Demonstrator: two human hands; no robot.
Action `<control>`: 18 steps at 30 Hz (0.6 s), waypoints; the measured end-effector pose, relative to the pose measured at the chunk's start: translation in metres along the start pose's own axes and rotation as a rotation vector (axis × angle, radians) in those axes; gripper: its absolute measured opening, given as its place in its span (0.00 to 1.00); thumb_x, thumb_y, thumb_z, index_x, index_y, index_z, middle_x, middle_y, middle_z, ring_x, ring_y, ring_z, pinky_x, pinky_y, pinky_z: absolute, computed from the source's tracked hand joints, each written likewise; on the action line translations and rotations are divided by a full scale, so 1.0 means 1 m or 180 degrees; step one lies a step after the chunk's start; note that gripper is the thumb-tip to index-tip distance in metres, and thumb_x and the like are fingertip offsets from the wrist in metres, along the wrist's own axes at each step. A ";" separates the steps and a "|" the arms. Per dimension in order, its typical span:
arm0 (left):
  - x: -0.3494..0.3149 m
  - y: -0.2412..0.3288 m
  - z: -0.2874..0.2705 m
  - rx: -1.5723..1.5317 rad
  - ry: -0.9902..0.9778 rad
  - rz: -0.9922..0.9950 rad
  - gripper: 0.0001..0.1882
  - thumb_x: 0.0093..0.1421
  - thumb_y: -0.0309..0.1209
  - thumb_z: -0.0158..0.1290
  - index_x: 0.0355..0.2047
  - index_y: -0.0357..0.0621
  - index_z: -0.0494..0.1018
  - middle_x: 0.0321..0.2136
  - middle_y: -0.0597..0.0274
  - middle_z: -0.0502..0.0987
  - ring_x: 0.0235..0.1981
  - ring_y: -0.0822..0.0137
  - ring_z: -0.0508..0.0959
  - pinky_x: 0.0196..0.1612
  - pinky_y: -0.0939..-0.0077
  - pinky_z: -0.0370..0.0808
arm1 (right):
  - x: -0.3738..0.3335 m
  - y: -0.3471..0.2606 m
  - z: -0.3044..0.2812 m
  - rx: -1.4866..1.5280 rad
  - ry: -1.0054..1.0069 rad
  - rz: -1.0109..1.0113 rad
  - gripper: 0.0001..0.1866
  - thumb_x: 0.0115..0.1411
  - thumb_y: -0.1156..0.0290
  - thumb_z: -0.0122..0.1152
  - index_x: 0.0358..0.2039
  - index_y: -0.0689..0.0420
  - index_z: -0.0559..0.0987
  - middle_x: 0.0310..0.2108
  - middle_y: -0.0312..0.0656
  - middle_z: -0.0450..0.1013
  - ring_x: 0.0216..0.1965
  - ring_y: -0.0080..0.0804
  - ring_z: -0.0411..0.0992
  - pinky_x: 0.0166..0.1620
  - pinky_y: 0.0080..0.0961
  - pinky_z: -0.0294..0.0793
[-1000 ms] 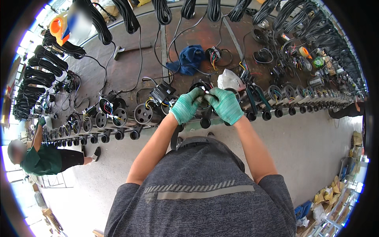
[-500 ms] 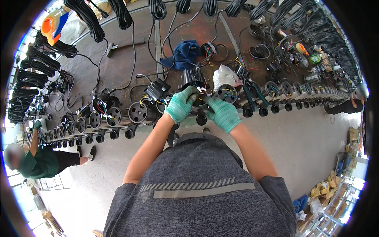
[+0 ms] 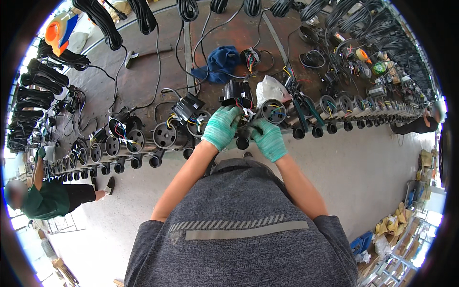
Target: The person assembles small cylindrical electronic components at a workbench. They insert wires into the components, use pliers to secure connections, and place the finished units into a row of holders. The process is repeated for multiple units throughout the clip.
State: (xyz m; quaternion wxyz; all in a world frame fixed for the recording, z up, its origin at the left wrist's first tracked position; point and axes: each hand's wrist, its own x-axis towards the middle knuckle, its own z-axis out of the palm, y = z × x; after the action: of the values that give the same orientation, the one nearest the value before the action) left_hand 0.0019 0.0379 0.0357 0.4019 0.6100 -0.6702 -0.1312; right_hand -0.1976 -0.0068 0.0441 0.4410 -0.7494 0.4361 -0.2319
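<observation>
As I scan left to right, a black module [image 3: 188,108] shows exposed wires, and the left hand [image 3: 222,126] curls its fingers just below the central black housing [image 3: 236,90], which lies near the edge of the bench [image 3: 136,79], its loose wires [image 3: 247,113] between both hands. The right hand [image 3: 268,140] is partly closed near those wires; I cannot tell what either hand pinches. I judge this wiring incomplete, whereas the capped tube [image 3: 273,112] at right shows wires across its end face.
</observation>
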 end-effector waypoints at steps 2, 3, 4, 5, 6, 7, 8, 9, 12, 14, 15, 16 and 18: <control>0.003 -0.004 0.009 0.0199 0.0190 0.0098 0.10 0.67 0.26 0.56 0.47 0.41 0.78 0.38 0.49 0.81 0.40 0.42 0.81 0.45 0.53 0.78 | 0.002 0.010 0.006 -0.0493 0.0154 -0.0773 0.09 0.62 0.73 0.66 0.43 0.58 0.84 0.39 0.50 0.82 0.37 0.49 0.82 0.41 0.39 0.81; 0.005 -0.004 0.013 0.0300 0.0284 0.0145 0.09 0.67 0.26 0.56 0.47 0.41 0.78 0.38 0.49 0.81 0.39 0.43 0.81 0.44 0.54 0.79 | 0.003 0.011 0.008 -0.0739 0.0227 -0.1159 0.09 0.62 0.73 0.65 0.44 0.58 0.84 0.40 0.50 0.81 0.38 0.50 0.81 0.41 0.41 0.81; 0.008 -0.004 0.017 -0.0010 0.0243 -0.0155 0.09 0.68 0.26 0.55 0.47 0.40 0.78 0.38 0.48 0.81 0.38 0.44 0.81 0.43 0.56 0.79 | 0.005 0.012 0.010 -0.0760 0.0220 -0.1126 0.09 0.62 0.73 0.65 0.44 0.57 0.84 0.40 0.49 0.81 0.39 0.51 0.81 0.42 0.42 0.81; 0.011 -0.004 0.021 -0.0319 0.0202 -0.0456 0.09 0.69 0.25 0.55 0.48 0.40 0.77 0.38 0.48 0.82 0.37 0.46 0.82 0.42 0.58 0.79 | 0.006 0.012 0.012 -0.0781 0.0211 -0.1094 0.10 0.62 0.73 0.64 0.44 0.57 0.83 0.41 0.49 0.81 0.40 0.52 0.80 0.42 0.43 0.80; 0.013 0.000 0.022 -0.0627 0.0164 -0.0763 0.08 0.70 0.25 0.54 0.48 0.39 0.77 0.37 0.47 0.82 0.36 0.47 0.82 0.41 0.60 0.80 | 0.007 0.010 0.013 -0.0802 0.0196 -0.1062 0.10 0.62 0.73 0.64 0.44 0.56 0.83 0.41 0.48 0.80 0.40 0.53 0.80 0.42 0.44 0.80; 0.015 0.007 0.018 -0.1057 0.0278 -0.0856 0.08 0.71 0.25 0.53 0.48 0.38 0.76 0.37 0.46 0.82 0.34 0.50 0.83 0.39 0.64 0.80 | 0.007 0.008 0.012 -0.0786 0.0179 -0.1042 0.10 0.62 0.73 0.64 0.44 0.56 0.83 0.40 0.48 0.80 0.40 0.52 0.80 0.43 0.44 0.80; 0.013 0.008 0.021 -0.1044 0.0308 -0.0799 0.08 0.71 0.25 0.53 0.48 0.38 0.76 0.37 0.46 0.82 0.34 0.50 0.83 0.39 0.63 0.80 | 0.007 0.006 0.010 -0.0769 0.0162 -0.1022 0.10 0.62 0.73 0.65 0.44 0.56 0.84 0.40 0.47 0.80 0.40 0.51 0.80 0.43 0.43 0.80; 0.012 0.009 0.022 -0.1025 0.0344 -0.0740 0.08 0.71 0.25 0.53 0.48 0.38 0.76 0.37 0.46 0.81 0.35 0.49 0.83 0.40 0.63 0.80 | 0.008 0.004 0.010 -0.0750 0.0145 -0.1009 0.10 0.62 0.73 0.65 0.44 0.56 0.84 0.39 0.46 0.80 0.40 0.51 0.80 0.43 0.43 0.81; 0.002 0.004 0.031 -0.0844 0.0399 -0.0537 0.09 0.70 0.25 0.53 0.49 0.39 0.76 0.40 0.46 0.81 0.38 0.47 0.83 0.41 0.61 0.80 | 0.007 0.009 0.008 -0.0818 0.0304 -0.1205 0.11 0.60 0.73 0.67 0.44 0.55 0.84 0.40 0.45 0.80 0.40 0.49 0.80 0.43 0.41 0.81; -0.004 0.001 0.035 -0.0693 0.0418 -0.0447 0.10 0.70 0.25 0.53 0.50 0.39 0.76 0.41 0.46 0.80 0.39 0.45 0.83 0.42 0.60 0.80 | 0.005 0.010 0.008 -0.0768 0.0375 -0.1197 0.11 0.59 0.73 0.68 0.44 0.55 0.84 0.40 0.44 0.80 0.40 0.48 0.80 0.43 0.40 0.81; -0.001 0.000 0.033 -0.0660 0.0313 -0.0484 0.11 0.69 0.24 0.53 0.50 0.40 0.76 0.43 0.45 0.79 0.40 0.41 0.82 0.42 0.58 0.80 | 0.004 0.011 0.007 -0.0743 0.0410 -0.1189 0.12 0.59 0.73 0.69 0.44 0.55 0.84 0.40 0.44 0.80 0.40 0.47 0.80 0.43 0.40 0.81; 0.001 -0.002 0.031 -0.0464 0.0178 -0.0393 0.11 0.68 0.24 0.54 0.50 0.40 0.76 0.45 0.45 0.79 0.41 0.41 0.82 0.43 0.56 0.79 | 0.002 0.012 0.007 -0.0859 0.0512 -0.1322 0.12 0.58 0.73 0.69 0.44 0.55 0.85 0.41 0.44 0.80 0.40 0.47 0.80 0.43 0.39 0.81; 0.008 -0.004 0.021 -0.0072 -0.0085 -0.0208 0.12 0.67 0.23 0.54 0.50 0.40 0.76 0.47 0.45 0.78 0.43 0.39 0.81 0.44 0.54 0.79 | 0.000 0.015 0.006 -0.1095 0.0712 -0.1594 0.12 0.58 0.73 0.69 0.43 0.56 0.85 0.41 0.44 0.80 0.40 0.46 0.80 0.44 0.39 0.82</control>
State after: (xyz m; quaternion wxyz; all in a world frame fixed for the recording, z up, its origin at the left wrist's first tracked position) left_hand -0.0096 0.0231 0.0225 0.3954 0.6252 -0.6536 -0.1600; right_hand -0.2001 -0.0077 0.0281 0.1865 -0.8668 0.3167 -0.3371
